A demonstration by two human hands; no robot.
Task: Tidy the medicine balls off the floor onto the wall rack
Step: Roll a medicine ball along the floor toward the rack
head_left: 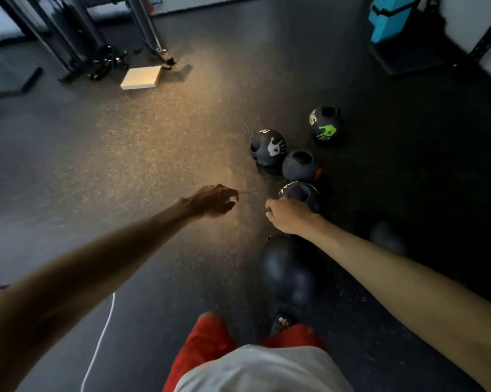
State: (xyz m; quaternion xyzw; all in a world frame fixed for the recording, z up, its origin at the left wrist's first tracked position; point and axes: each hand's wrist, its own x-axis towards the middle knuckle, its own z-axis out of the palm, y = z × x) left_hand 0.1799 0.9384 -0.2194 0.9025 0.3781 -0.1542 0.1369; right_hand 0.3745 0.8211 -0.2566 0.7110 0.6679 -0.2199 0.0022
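Dark speckled rubber floor [125,165], warm light patch; black machine frame [77,32].

Floor [125,171]: speckled rubber look, matt, grainy. Balls [268,147]: black, matt, rubbery, printed hand marks. Big ball [291,267]: smooth, slight sheen. Frame [77,38]: dark metal. Block [141,77]: pale, wood-like. Shorts [207,349]: red cloth.

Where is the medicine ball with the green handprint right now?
In the head view, the green-handprint ball sits on the floor at upper right, farthest from the person, just beyond and right of the white-handprint ball.
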